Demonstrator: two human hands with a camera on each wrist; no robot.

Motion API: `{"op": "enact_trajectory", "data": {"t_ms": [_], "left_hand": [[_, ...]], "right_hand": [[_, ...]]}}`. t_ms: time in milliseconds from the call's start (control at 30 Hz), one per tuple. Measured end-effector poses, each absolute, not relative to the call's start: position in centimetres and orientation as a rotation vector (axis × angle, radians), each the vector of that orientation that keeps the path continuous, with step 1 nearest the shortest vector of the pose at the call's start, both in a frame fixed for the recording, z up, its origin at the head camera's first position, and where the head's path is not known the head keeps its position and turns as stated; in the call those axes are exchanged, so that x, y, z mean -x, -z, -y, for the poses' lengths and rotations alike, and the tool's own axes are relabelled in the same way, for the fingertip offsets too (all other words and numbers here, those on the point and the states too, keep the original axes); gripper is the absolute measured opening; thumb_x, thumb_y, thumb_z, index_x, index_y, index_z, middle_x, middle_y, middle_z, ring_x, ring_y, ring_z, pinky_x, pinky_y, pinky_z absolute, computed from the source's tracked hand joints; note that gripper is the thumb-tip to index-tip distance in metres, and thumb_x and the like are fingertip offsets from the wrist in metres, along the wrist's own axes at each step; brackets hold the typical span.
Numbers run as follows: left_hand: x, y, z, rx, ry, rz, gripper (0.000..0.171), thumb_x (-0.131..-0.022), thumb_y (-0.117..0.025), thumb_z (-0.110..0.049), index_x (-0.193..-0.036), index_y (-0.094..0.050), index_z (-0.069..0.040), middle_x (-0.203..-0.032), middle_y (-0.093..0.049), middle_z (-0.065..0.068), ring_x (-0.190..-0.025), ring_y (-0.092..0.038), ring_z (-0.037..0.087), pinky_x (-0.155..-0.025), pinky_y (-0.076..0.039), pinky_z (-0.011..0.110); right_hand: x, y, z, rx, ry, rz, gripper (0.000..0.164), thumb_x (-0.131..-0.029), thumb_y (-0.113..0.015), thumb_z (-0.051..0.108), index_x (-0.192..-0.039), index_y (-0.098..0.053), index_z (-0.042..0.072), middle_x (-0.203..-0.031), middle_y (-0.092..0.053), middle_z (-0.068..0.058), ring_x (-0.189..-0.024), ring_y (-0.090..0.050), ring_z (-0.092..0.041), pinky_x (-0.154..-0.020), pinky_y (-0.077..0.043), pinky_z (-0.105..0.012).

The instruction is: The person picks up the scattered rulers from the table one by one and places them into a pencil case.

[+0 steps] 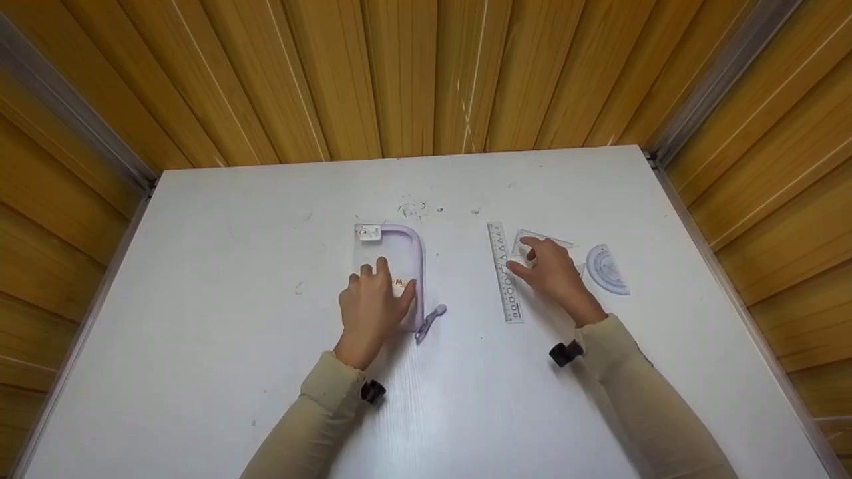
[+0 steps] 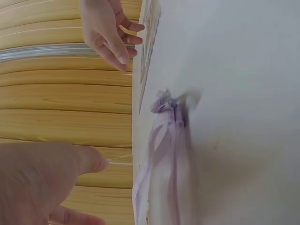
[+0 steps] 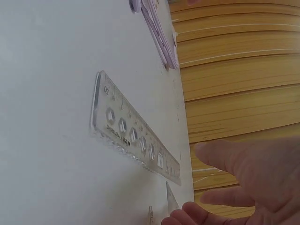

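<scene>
A clear pouch with a lilac zip edge (image 1: pixel 419 266) lies on the table, seen end-on in the left wrist view. My left hand (image 1: pixel 373 303) is over it, fingers loosely bent; whether they touch it I cannot tell. A lilac zip-pull strap (image 1: pixel 431 322) sticks out at its near corner. To the right is a clear ruler (image 1: pixel 512 303) with cut-out shapes, also in the right wrist view (image 3: pixel 136 131). Above a clear set square (image 1: pixel 517 245), beside the ruler, my right hand (image 1: pixel 554 269) hovers with thumb and fingers apart, gripping nothing. It partly hides the set square.
A clear protractor (image 1: pixel 607 271) lies right of the right hand. Part of another clear piece (image 1: pixel 582 269) peeks out between them. A small white label (image 1: pixel 369 232) sits on the pouch's far corner. Wood-patterned walls (image 1: pixel 399 80) rise at the table's back and sides.
</scene>
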State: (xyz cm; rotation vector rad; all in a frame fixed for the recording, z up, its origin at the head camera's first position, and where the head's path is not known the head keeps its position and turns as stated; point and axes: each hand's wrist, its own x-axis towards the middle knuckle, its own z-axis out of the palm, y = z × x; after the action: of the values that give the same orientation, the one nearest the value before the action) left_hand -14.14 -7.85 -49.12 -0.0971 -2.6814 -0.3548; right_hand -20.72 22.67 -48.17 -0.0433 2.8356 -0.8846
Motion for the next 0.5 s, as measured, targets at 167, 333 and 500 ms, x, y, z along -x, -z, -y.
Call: {"op": "enact_trajectory", "data": {"t_ms": [167, 333, 500], "left_hand": [[14.2, 49.6, 6.6, 0.088, 0.321, 2.703, 0.054, -0.085, -0.075, -0.053, -0.089, -0.066, 0.001, -0.075, -0.067, 0.019, -0.065, -0.067, 0.038, -0.049, -0.053, 0.048], [14.3, 49.7, 5.8, 0.068, 0.327, 2.769, 0.055, -0.086, -0.074, -0.052, -0.089, -0.067, 0.002, -0.078, -0.069, 0.023, -0.069, -0.067, 0.039, -0.053, -0.053, 0.049], [14.2, 50.2, 5.5, 0.061, 0.318, 2.799, 0.054, -0.083, -0.077, -0.051, -0.085, -0.066, 0.002, -0.078, -0.068, 0.024, -0.07, -0.067, 0.038, -0.053, -0.054, 0.048]], "right_hand": [[20.8, 48.3, -22.4, 0.029, 0.893, -2.812, 0.064, -0.096, -0.071, 0.026, -0.151, -0.048, 0.002, -0.121, -0.061, -0.022, -0.099, -0.059, -0.033, -0.083, -0.051, -0.044], [20.8, 48.5, -21.9, 0.025, 0.877, -2.815, 0.063, -0.096, -0.071, 0.027, -0.15, -0.048, 0.002, -0.121, -0.063, -0.022, -0.1, -0.061, -0.032, -0.084, -0.052, -0.043], [20.8, 48.5, -21.5, -0.001, 0.88, -2.811, 0.063, -0.095, -0.072, 0.026, -0.148, -0.05, 0.0, -0.122, -0.064, -0.023, -0.103, -0.062, -0.033, -0.085, -0.052, -0.044]]}}
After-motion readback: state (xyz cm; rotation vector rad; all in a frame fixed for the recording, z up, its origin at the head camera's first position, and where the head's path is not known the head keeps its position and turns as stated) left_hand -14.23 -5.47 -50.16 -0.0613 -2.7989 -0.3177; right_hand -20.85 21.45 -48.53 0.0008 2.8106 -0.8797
